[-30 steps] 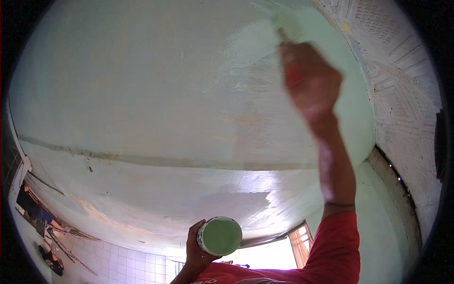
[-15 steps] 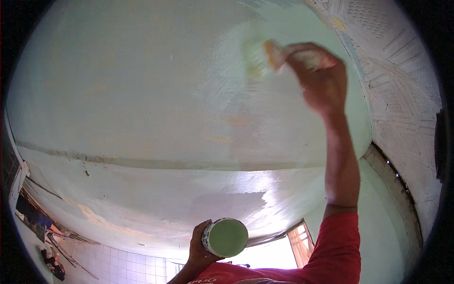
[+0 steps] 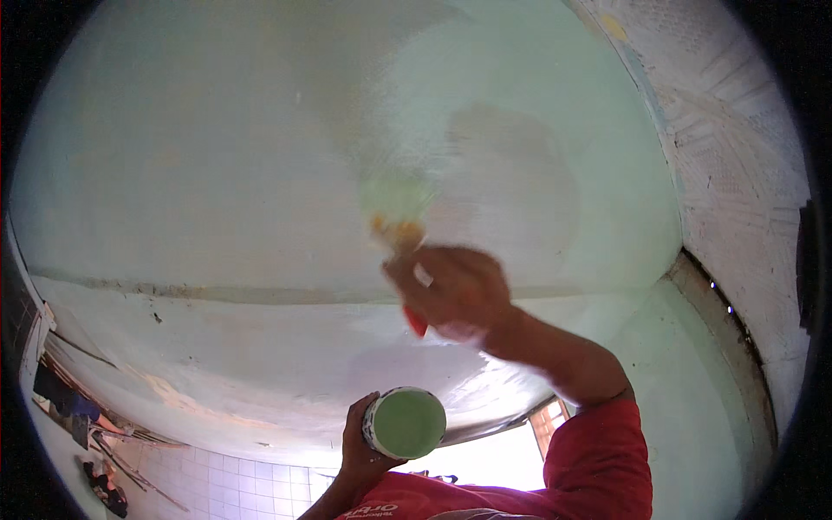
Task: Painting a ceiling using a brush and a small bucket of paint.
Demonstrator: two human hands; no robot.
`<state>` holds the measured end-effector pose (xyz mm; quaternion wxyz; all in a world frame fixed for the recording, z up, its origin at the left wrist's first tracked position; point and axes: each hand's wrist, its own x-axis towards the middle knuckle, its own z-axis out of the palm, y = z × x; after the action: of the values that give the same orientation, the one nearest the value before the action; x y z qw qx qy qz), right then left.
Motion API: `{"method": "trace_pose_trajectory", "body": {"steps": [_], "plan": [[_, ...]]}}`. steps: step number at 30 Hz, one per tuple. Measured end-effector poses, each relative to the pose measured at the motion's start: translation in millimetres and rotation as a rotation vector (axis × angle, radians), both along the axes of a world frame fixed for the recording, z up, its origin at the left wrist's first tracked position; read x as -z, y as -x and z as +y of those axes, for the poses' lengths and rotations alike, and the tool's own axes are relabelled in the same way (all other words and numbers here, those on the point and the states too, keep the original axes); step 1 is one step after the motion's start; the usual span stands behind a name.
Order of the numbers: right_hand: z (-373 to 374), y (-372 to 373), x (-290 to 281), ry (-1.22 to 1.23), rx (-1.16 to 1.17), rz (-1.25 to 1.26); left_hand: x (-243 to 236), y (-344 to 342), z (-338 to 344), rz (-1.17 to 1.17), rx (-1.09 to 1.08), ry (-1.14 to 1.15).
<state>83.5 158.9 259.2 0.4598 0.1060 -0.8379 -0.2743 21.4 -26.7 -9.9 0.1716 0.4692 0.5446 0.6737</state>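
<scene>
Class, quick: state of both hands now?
Left hand: holding a tub of green paint.
Right hand: closed on a paintbrush.

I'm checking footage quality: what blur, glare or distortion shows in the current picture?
In the head view, the right hand and paintbrush are blurred, the paint cup looks sharper, the bright opening is washed out to white, and fisheye distortion bows the edges of the wall.

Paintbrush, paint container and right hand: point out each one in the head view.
Paintbrush (image 3: 399, 232): head view, on the yellowish part above the hand.
Paint container (image 3: 369, 432): head view, on its outer wall.
Right hand (image 3: 459, 290): head view, on the middle.
</scene>
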Motion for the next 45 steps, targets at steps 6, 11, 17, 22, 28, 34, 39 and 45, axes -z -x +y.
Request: {"method": "trace_pose_trajectory", "body": {"steps": [6,11,17,22,28,34,39,45], "plan": [[24.3,-20.8,-54.5,0.689,0.139,-0.08,-8.3,-0.4,-0.8,0.062,-0.001,-0.004],[72.0,-67.2,-183.1,0.485,-0.004,0.438,6.9,-2.1,-5.4,0.0,0.014,-0.022],[58.6,-41.2,-136.1,0.026,0.136,0.516,4.8,4.0,-14.9,0.127,-0.136,0.015],[17.2,0.0,33.2,-0.061,-0.004,0.176,14.2,5.2,-16.9,-0.035,-0.105,-0.001],[24.3,-9.9,-34.4,0.566,-0.007,0.181,-4.7,3.9,-23.1,0.067,-0.11,-0.033],[36.2,-30.0,-120.2,0.12,0.006,0.558,6.7,-0.5,-29.1,0.047,-0.092,-0.014],[34.9,-19.8,-51.8,-0.063,0.346,0.322,-5.4,-4.2,-29.8,0.073,-0.134,0.073],[-3.2,-0.6,39.4,0.145,0.027,-0.074,3.5,3.7,-27.6,0.105,-0.093,0.079]]}}
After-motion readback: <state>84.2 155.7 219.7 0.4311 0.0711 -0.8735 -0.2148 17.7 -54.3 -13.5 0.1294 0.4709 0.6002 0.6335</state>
